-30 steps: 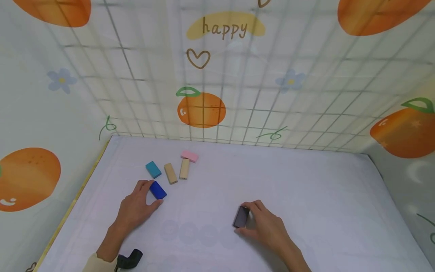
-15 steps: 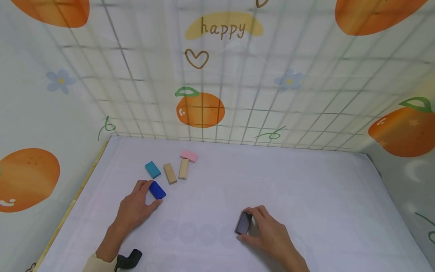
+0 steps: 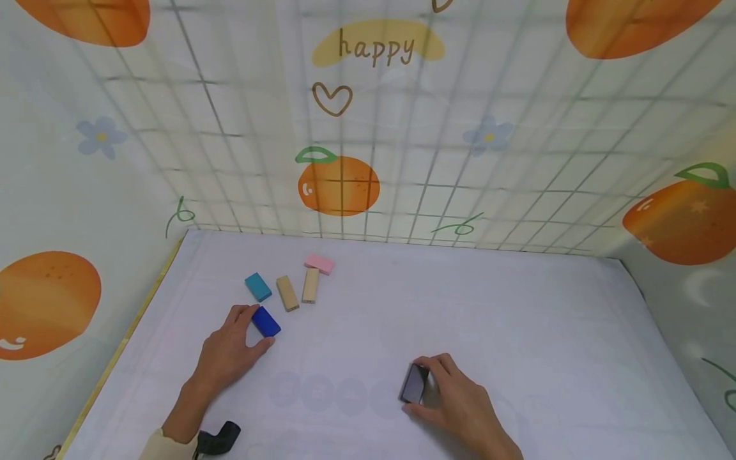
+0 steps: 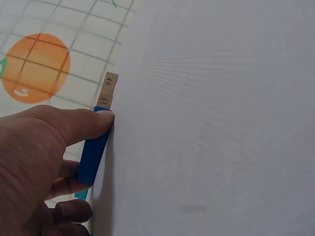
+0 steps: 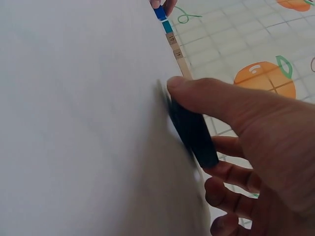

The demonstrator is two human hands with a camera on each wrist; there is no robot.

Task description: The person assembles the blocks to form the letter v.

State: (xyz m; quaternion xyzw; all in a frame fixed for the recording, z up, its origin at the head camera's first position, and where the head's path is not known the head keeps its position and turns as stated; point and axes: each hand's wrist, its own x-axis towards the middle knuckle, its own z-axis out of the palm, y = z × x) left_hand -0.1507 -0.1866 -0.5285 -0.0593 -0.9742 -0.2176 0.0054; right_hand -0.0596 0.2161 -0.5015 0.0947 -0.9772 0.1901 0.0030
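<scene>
My left hand [image 3: 227, 348] pinches a dark blue block [image 3: 266, 322] by its two ends on the white tabletop. In the left wrist view, the thumb lies on one end of this block [image 4: 93, 152] and a finger on the other. On the right, my right hand [image 3: 457, 399] grips a dark rectangular block [image 3: 414, 383] with a greyish top between thumb and fingers. The right wrist view shows that dark block [image 5: 192, 130] low over the white surface, slightly blurred; its far side is hidden by the hand.
Beyond the left hand lie a teal block [image 3: 258, 287], two pale wooden blocks [image 3: 288, 294] and a pink block [image 3: 319, 264]. Small numbers mark the ends of the wooden ones. A printed cloth wall [image 3: 402, 211] rises behind the table [image 3: 517, 319]. Near the left sleeve sits a black fixture [image 3: 221, 439].
My right hand has moved towards the near edge and slightly right with the dark block, slowing lately. My left hand stays where it was on the blue block.
</scene>
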